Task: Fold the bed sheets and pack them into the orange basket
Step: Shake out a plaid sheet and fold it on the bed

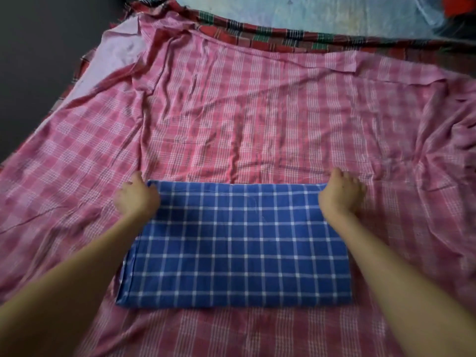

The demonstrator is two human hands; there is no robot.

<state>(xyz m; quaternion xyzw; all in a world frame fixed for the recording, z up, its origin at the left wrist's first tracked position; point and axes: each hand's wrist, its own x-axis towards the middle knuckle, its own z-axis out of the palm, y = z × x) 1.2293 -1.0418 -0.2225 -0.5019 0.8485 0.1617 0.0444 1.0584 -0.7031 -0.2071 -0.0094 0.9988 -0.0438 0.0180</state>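
Head view showed the left hand (136,197) with its fingers curled around the far left corner of the folded blue checked sheet (237,243). This sheet lay flat in the middle, on top of a spread pink checked sheet (257,112). At the far right corner, the right hand (341,195) gripped the same blue sheet with curled fingers.

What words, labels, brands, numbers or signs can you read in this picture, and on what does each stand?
None can be read.
The blue checked sheet, the pink checked sheet under it and the red and green plaid cloth at the far edge show woven patterns only.
The red thing in the far right corner is too blurred to tell if it bears print.
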